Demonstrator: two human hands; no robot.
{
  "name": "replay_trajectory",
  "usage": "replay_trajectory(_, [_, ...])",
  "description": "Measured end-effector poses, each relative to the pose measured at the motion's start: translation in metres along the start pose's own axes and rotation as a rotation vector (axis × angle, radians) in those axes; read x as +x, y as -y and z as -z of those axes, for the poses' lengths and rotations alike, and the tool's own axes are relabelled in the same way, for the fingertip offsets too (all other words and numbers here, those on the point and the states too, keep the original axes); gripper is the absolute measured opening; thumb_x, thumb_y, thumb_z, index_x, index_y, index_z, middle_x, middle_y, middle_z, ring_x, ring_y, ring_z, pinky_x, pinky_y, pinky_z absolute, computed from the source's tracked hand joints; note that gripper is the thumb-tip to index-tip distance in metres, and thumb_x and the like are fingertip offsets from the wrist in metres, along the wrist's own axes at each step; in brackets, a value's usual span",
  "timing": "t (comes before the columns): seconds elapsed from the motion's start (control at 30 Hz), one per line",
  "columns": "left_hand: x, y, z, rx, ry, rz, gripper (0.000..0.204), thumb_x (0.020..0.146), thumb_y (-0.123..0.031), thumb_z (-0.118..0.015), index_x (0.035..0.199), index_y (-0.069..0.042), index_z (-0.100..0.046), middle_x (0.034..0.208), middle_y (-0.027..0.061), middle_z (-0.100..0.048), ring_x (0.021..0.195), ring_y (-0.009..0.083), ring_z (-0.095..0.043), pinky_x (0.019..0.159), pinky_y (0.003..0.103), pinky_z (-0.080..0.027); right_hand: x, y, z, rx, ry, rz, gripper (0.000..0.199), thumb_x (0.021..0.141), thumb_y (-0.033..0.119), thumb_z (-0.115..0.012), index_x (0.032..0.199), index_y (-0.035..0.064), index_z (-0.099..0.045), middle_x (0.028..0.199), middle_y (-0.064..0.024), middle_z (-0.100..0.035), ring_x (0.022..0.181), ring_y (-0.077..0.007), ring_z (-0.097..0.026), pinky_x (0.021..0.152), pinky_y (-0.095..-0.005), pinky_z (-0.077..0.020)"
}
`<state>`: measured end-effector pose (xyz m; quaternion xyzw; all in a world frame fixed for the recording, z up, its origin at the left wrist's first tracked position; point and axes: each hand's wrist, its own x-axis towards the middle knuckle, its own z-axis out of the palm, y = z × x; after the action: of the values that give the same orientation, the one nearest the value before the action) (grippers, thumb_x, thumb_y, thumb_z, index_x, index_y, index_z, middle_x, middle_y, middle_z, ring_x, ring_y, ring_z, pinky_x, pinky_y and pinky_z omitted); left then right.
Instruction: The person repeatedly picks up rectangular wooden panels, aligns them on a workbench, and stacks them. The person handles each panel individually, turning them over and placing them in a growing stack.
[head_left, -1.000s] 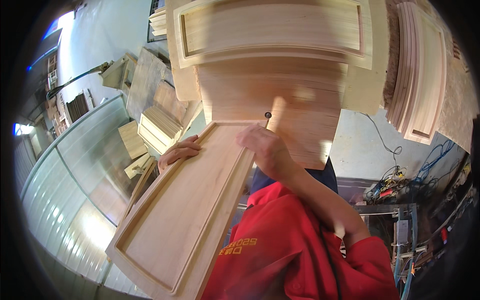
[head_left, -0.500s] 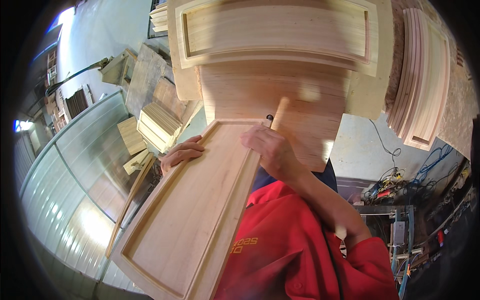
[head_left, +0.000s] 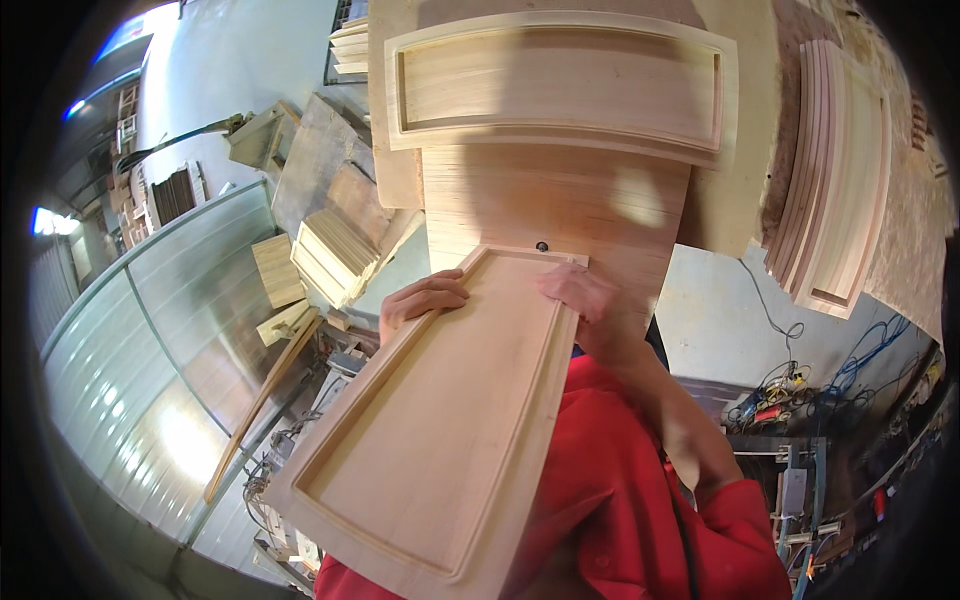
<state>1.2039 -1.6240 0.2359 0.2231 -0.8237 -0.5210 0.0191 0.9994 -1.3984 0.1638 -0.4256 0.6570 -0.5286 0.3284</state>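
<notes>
A pale wooden panel (head_left: 430,410) with a raised frame border lies tilted across my front, its far end over the plywood board. My left hand (head_left: 420,300) grips its left long edge, fingers bent over the frame and thumb hidden beneath. Near the far right corner, my right hand (head_left: 585,295) is closed around the right edge; its fingertips are slightly blurred. I cannot tell whether anything else is in that hand. A small black knob (head_left: 542,247) shows just beyond the panel's far edge.
Another framed panel (head_left: 560,140) lies across the far end of the plywood board (head_left: 620,220). Stacked panels (head_left: 825,180) stand at the right, more stacked pieces (head_left: 335,250) at the left. A translucent ribbed sheet (head_left: 150,370) borders the left; cables (head_left: 790,385) lie at the right.
Panel and both hands have shifted right in view, and the panel leans less. The round wooden stick seen beside my right hand earlier no longer shows.
</notes>
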Motion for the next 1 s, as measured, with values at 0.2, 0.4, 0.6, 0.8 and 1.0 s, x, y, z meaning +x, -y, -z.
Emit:
replay_trajectory(0.2, [0.014, -0.022, -0.018, -0.024, 0.053, -0.003, 0.032, 0.089, -0.026, -0.080, 0.102, 0.003, -0.076, 0.109, 0.0149, -0.078, 0.122, 0.0372, -0.073, 0.102, 0.044, -0.059, -0.017, -0.012, 0.016, 0.031, -0.040, 0.008, 0.029, 0.084, 0.005, -0.079, 0.112, 0.0017, -0.071, 0.106, -0.0170, -0.074, 0.102, -0.0365, -0.074, 0.088, -0.0414, -0.0599])
replay_trajectory(0.4, [0.022, -0.036, -0.045, -0.069, 0.070, -0.008, 0.032, 0.092, -0.026, -0.075, 0.105, 0.003, -0.075, 0.110, 0.0169, -0.077, 0.121, 0.0378, -0.073, 0.104, 0.043, -0.058, -0.028, -0.017, 0.048, 0.069, -0.008, 0.020, 0.024, 0.087, 0.007, -0.077, 0.109, -0.0012, -0.071, 0.108, -0.0183, -0.077, 0.103, -0.0377, -0.075, 0.089, -0.0426, -0.0600])
replay_trajectory(0.6, [0.031, -0.057, -0.065, -0.064, 0.091, 0.004, 0.026, 0.085, -0.016, -0.077, 0.104, 0.002, -0.075, 0.112, 0.0130, -0.076, 0.122, 0.0322, -0.073, 0.105, 0.039, -0.057, -0.043, -0.017, 0.069, 0.093, -0.008, -0.026, 0.026, 0.085, 0.001, -0.077, 0.110, -0.0022, -0.071, 0.108, -0.0191, -0.076, 0.101, -0.0374, -0.075, 0.089, -0.0410, -0.0608])
replay_trajectory(0.8, [0.024, -0.059, -0.072, -0.014, 0.128, 0.032, 0.022, 0.084, -0.011, -0.074, 0.103, -0.001, -0.076, 0.112, 0.0100, -0.077, 0.120, 0.0304, -0.074, 0.108, 0.040, -0.056, -0.063, -0.023, 0.081, 0.200, 0.083, -0.186, 0.032, 0.086, -0.005, -0.075, 0.118, -0.0025, -0.070, 0.125, -0.0172, -0.074, 0.117, -0.0311, -0.073, 0.098, -0.0369, -0.0583])
replay_trajectory(1.0, [-0.033, -0.077, 0.014, 0.232, 0.107, 0.072, 0.017, 0.083, -0.009, -0.073, 0.099, -0.004, -0.075, 0.106, 0.0152, -0.075, 0.114, 0.0362, -0.076, 0.119, 0.053, -0.050, -0.058, 0.050, 0.182, 0.355, 0.203, -0.268, 0.060, 0.091, 0.017, -0.085, 0.145, 0.0051, -0.064, 0.149, -0.0116, -0.067, 0.145, -0.0299, -0.058, 0.126, -0.0448, -0.0391])
